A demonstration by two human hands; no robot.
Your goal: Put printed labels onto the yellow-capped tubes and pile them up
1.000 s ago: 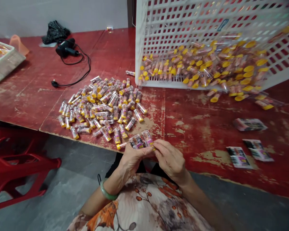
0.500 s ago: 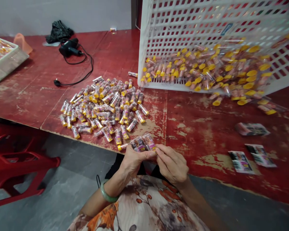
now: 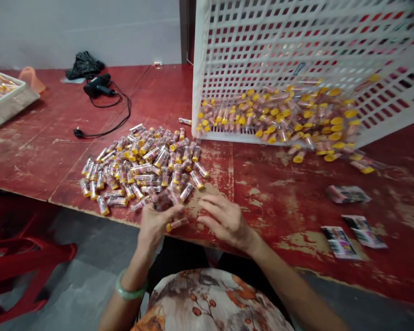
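My left hand [image 3: 155,223] is closed on a small printed packet [image 3: 163,200], blurred by motion, at the near edge of a pile of clear tubes [image 3: 145,168] with yellow caps. To the right, my right hand [image 3: 224,223] is over the table edge with its fingers apart and nothing between them. A single tube [image 3: 176,224] lies beside my left hand, near the table's front edge. Two flat packets, one [image 3: 340,242] left of the other [image 3: 364,231], and a stack of packets [image 3: 349,194] lie at the right.
A large white crate [image 3: 227,135] rests tipped at the back right, with capped tubes inside and spilling out. On the red table [image 3: 269,184] are a black corded tool [image 3: 98,86], a black bag [image 3: 84,65] and a white tray [image 3: 15,103]. A red stool [image 3: 31,257] stands lower left.
My hands have moved apart. The left went left toward the pile with the packet, while the right let go and opened. The view has shifted slightly.
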